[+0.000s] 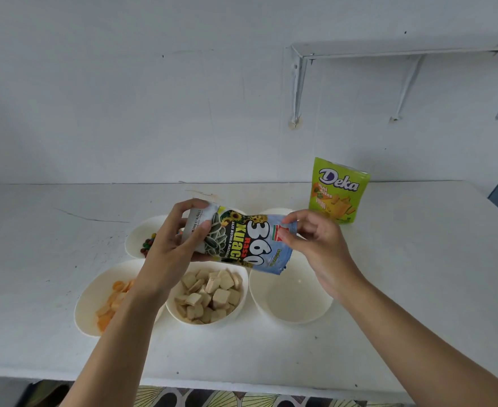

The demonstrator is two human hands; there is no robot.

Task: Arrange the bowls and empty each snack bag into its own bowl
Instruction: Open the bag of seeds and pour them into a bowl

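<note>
A sunflower-seed bag (241, 240) lies sideways in the air above the bowls. My left hand (172, 245) grips its bottom end, and my right hand (310, 240) pinches its top edge. Below it stand white bowls: one with orange chips (92, 298) at the left, one with square biscuits (236, 311) in the middle, and one holding nothing (291, 301) at the right. Behind my left hand a bowl with coloured candies (137, 239) shows partly. Another bowl's rim (274, 212) peeks out behind the bag. A green Deka bag (337, 190) stands upright at the back right.
The white table (418, 274) runs to the wall; its front edge lies near me. A white wall shelf on brackets (359, 51) hangs at the upper right. Patterned floor shows under the table's front edge.
</note>
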